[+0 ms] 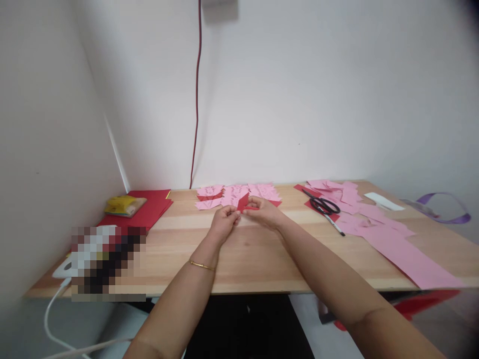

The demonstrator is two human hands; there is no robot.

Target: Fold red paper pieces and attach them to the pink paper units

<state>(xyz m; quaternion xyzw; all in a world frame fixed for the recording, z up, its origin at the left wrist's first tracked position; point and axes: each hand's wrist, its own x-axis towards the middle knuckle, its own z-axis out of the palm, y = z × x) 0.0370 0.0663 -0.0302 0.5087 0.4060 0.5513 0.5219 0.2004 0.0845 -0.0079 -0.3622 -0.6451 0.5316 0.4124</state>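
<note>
Between my two hands is a small piece of folded red paper, held up just above the wooden table. My left hand pinches its lower left edge with thumb and fingertips. On the other side, my right hand grips the paper between thumb and curled fingers. Behind the hands lie rows of pink paper cut-outs with jagged edges, and some red pieces show among them. The fold's exact shape is partly hidden by my fingers.
Black-handled scissors and a pen lie at right among pink paper scraps. A white strip and purple band are farther right. At left, red sheets lie under a yellow packet. A blurred patch covers the near left.
</note>
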